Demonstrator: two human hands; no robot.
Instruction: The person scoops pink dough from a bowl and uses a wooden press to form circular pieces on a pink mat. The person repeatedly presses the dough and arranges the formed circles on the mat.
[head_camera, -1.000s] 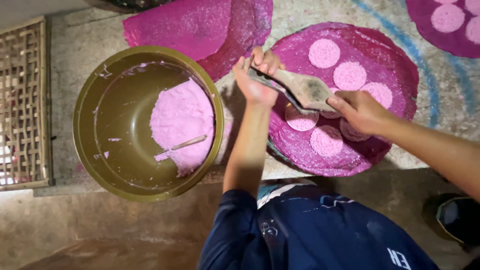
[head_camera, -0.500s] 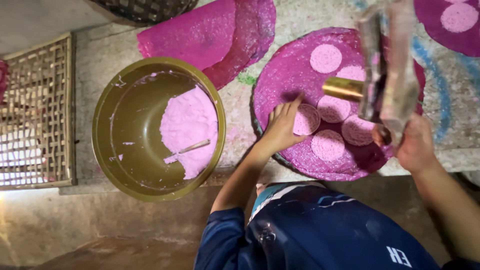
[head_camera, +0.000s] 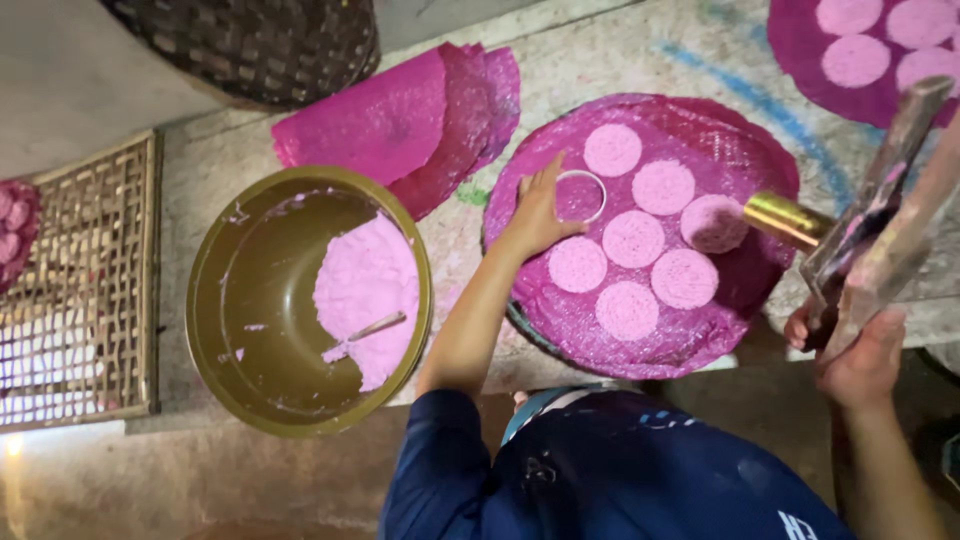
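A round tray covered with magenta cloth (head_camera: 745, 150) carries several flat pink round cakes (head_camera: 632, 238). My left hand (head_camera: 538, 212) rests on the tray's left part, fingers on a thin white ring mould (head_camera: 581, 195) lying flat on the cloth. My right hand (head_camera: 852, 352) is at the right edge, gripping flat wooden paddles (head_camera: 880, 215) that point upward. A brass tube (head_camera: 786, 219) sticks out from them toward one pink cake (head_camera: 712, 222) at the tray's right.
An olive-green basin (head_camera: 235, 300) left of the tray holds pink flour (head_camera: 365, 285) and a small stick (head_camera: 368, 328). Folded magenta cloths (head_camera: 400, 120) lie behind it. A bamboo lattice rack (head_camera: 85, 290), a woven basket (head_camera: 250, 40) and a second cake tray (head_camera: 800, 50) surround them.
My left hand left the wooden tool and came down onto the tray with the ring mould. My right hand carried the paddles and brass tube off to the right and upward.
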